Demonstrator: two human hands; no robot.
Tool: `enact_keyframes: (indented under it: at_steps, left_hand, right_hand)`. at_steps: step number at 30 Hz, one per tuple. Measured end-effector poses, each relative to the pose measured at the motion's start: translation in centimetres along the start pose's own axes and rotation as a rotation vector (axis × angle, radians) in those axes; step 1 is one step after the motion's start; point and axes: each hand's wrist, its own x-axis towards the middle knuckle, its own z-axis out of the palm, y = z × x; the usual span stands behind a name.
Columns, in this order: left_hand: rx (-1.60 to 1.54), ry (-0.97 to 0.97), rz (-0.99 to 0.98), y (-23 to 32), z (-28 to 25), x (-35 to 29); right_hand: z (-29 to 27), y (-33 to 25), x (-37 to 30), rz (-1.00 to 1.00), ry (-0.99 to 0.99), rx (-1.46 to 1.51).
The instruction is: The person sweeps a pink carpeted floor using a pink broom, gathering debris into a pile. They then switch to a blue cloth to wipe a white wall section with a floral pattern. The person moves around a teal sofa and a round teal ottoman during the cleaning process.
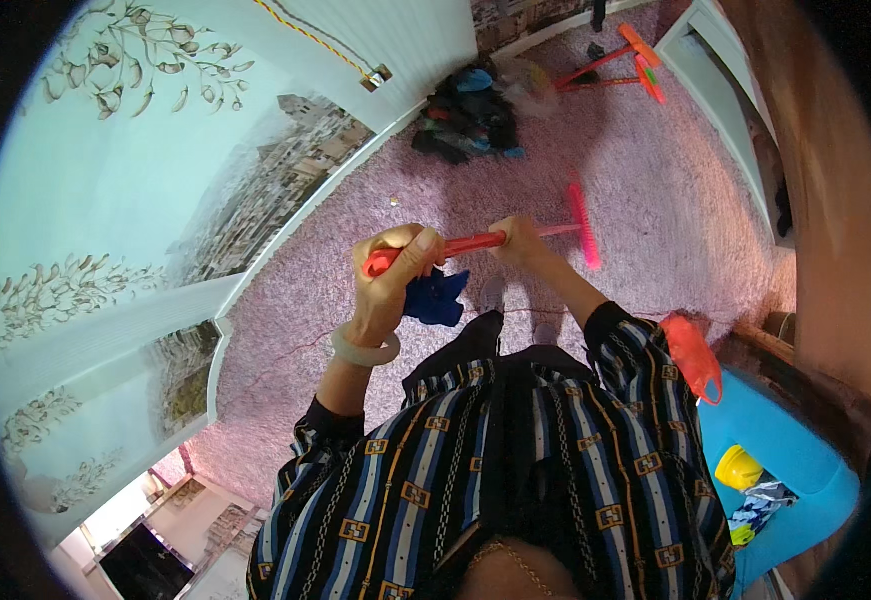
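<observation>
A broom with a red handle and pink bristles lies across my view, its head off to the right above the carpet. My left hand is wrapped round the handle's end, thumb along the top. Farther down the stick, my right hand grips it with closed fingers. Just below my left hand is a crumpled dark blue thing, perhaps cloth or a bag; whether it hangs from the hand or lies on the floor I cannot tell.
Pinkish carpet covers the floor. A heap of dark bags lies by the wall ahead. Orange long-handled tools rest at the far right. Beside me on the right are a red bag and a blue seat bearing a yellow object.
</observation>
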Motion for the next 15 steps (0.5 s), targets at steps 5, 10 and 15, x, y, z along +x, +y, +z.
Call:
enact_keyframes:
  at_steps: [5, 10, 15]
  left_hand:
    - [-0.017, -0.047, 0.143, 2.3, -4.5, 3.7]
    - [0.264, -0.216, 0.276, 6.9, -5.5, 5.2]
    - [0.217, -0.257, 0.416, 10.2, -6.2, -1.3]
  right_hand:
    - [0.6, -3.7, 6.5, -0.107, 0.118, 0.100]
    - [0.2, -7.9, 11.3, -0.223, 0.403, 0.144]
    - [1.1, -14.1, 7.7, -0.403, 0.421, 0.239]
